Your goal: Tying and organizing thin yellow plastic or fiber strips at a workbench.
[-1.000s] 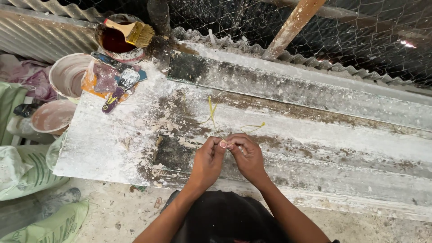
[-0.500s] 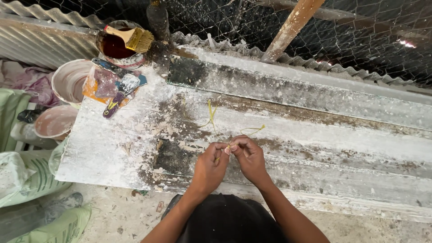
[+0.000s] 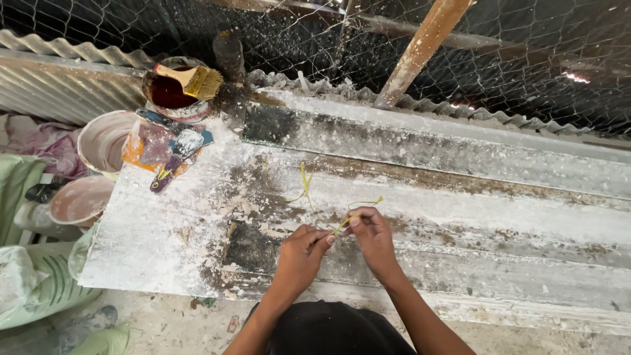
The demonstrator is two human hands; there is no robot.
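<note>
The left hand (image 3: 301, 253) and right hand (image 3: 372, 238) both pinch a thin yellow string (image 3: 343, 224) over the near middle of the dusty white board (image 3: 164, 243). Small, slow pulls would likely keep it from snapping.

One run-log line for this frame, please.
left hand: pinching yellow strand | right hand: pinching same strand | surface: white-dusted board | nearby: paintbrush on can
</note>
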